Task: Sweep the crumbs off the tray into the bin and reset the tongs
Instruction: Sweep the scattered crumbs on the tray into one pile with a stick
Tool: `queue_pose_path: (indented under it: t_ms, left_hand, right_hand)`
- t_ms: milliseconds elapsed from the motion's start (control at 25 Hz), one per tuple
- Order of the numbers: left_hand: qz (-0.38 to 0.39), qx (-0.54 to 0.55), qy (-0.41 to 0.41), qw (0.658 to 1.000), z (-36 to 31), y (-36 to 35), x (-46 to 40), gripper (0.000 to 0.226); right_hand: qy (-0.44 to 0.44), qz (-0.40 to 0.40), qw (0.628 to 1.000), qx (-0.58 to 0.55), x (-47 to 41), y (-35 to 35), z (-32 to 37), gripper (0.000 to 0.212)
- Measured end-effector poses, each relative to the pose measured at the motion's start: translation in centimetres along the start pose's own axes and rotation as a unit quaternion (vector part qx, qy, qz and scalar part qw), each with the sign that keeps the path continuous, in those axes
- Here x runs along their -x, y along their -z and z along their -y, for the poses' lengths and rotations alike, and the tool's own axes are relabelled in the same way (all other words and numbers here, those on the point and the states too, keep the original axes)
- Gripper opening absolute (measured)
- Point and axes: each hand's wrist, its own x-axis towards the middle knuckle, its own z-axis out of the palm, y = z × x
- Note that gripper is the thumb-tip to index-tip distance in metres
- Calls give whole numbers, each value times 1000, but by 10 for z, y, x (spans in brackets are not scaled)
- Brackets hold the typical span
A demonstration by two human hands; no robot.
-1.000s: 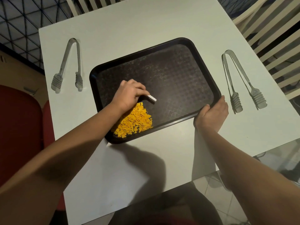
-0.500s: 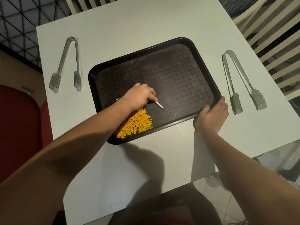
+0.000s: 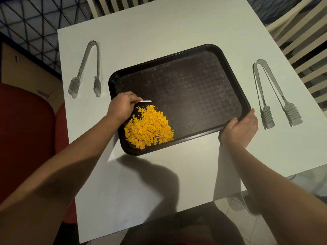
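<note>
Head view: tray [image 3: 228, 71] on table [image 3: 159, 23]. Crumbs [image 3: 149, 127] heaped in its near-left corner. Left hand [image 3: 122, 106] pinches white scraper [image 3: 146, 101] just behind heap. Right hand [image 3: 240, 128] grips tray's near-right corner. Tongs [image 3: 87, 69] left, tongs [image 3: 273, 92] right, both on table.

White square table [image 3: 177, 20], matte top, shadows across near half. Pale slatted chair back [image 3: 113, 4] at far edge; second slatted chair [image 3: 304, 38] at far right, close beside table corner. Red rounded seat [image 3: 23, 131] at near left, beside table edge. Dark floor with thin grid lines [image 3: 30, 16] at far left. Pale tiled floor [image 3: 260, 225] near right, below table edge.
</note>
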Motion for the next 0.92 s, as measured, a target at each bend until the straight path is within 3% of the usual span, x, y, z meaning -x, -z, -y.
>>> queue_pose_path:
  t_ms: [160, 440, 600, 760, 920]
  left_hand:
    - [5, 41, 18, 999, 1, -3, -9, 25]
    - [106, -42, -78, 990, 9, 2, 11, 31]
    - [70, -87, -97, 989, 14, 4, 37, 34]
    - [-37, -167, -179, 969, 1, 9, 35, 35]
    - [-28, -90, -64, 993, -27, -3, 5, 33]
  right_hand:
    - [-2, -4, 1000, 3, 0, -2, -2, 61]
    - [-1, -3, 1000, 0, -1, 0, -2, 60]
    - [3, 3, 1000, -5, -1, -1, -4, 61]
    - [4, 9, 1000, -4, 0, -1, -3, 62]
    - [2, 7, 1000, -5, 0, -1, -2, 61]
